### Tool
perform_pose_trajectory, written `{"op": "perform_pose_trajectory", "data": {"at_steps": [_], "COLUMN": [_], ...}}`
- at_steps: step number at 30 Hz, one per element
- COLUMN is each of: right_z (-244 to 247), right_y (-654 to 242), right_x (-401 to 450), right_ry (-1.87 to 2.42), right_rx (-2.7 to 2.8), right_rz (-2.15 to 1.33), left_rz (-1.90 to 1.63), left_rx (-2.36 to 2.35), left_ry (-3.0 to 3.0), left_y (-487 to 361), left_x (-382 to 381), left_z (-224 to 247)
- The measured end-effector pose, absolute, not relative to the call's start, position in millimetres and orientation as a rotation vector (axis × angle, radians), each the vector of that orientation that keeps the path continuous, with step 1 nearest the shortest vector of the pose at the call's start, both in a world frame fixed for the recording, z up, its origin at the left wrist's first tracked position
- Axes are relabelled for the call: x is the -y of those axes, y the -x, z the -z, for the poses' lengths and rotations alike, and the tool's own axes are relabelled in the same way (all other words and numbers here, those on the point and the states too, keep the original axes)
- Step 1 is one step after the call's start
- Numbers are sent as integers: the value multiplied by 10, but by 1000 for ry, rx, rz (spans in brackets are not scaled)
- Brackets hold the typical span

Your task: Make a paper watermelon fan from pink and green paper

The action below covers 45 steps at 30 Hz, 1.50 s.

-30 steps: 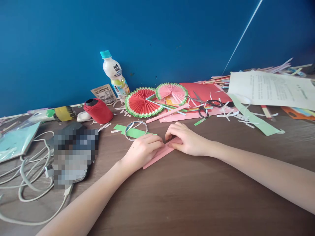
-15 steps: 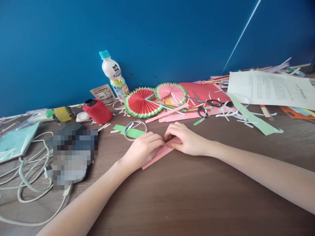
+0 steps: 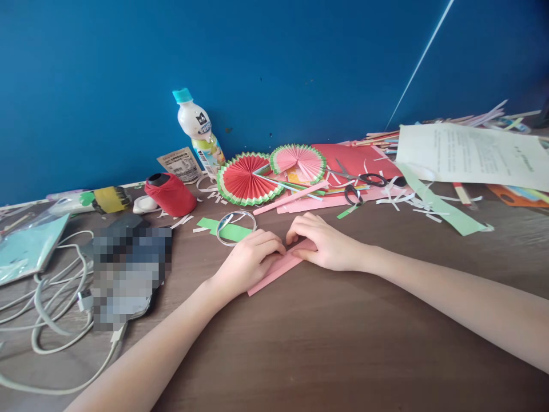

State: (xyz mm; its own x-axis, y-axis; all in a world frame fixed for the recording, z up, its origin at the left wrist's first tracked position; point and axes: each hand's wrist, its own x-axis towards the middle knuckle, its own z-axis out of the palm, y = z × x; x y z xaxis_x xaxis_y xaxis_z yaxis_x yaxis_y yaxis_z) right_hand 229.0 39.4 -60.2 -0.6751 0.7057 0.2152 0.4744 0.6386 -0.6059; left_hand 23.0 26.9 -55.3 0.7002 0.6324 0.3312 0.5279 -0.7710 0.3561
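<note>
A folded strip of pink paper (image 3: 278, 272) lies slantwise on the table between my hands. My left hand (image 3: 253, 258) is closed on its near left part, the fingers bent over the upper edge. My right hand (image 3: 322, 243) pinches the far right end, thumb along the paper and fingers curled above. Both sets of fingertips nearly meet at the strip's middle and hide part of it. Just beyond my left hand sit a roll of clear tape (image 3: 218, 230) and a green paper strip (image 3: 235, 232).
Behind my hands lie a red pleated paper fan (image 3: 244, 180), a pink one (image 3: 291, 160), scissors (image 3: 352, 195) and paper scraps. A bottle (image 3: 195, 123) leans against the blue wall. On the left are a phone (image 3: 131, 280) and a white cable (image 3: 40, 309); on the right, a printed sheet (image 3: 472, 154).
Almost nothing differs. My left fingers have shifted very slightly on the pink paper; my right hand keeps its place.
</note>
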Motion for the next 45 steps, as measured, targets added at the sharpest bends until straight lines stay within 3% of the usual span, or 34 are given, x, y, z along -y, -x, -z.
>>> {"op": "perform_pose_trajectory", "data": {"at_steps": [45], "right_z": [531], "right_y": [-2328], "right_x": [-418], "right_ry": [922], "right_rx": [2379], "right_rz": [-858], "left_rz": [-442], "left_rx": [-1000], "left_ry": [-2648], "left_y": [-340], "left_x": [-339], "left_z": [445]}}
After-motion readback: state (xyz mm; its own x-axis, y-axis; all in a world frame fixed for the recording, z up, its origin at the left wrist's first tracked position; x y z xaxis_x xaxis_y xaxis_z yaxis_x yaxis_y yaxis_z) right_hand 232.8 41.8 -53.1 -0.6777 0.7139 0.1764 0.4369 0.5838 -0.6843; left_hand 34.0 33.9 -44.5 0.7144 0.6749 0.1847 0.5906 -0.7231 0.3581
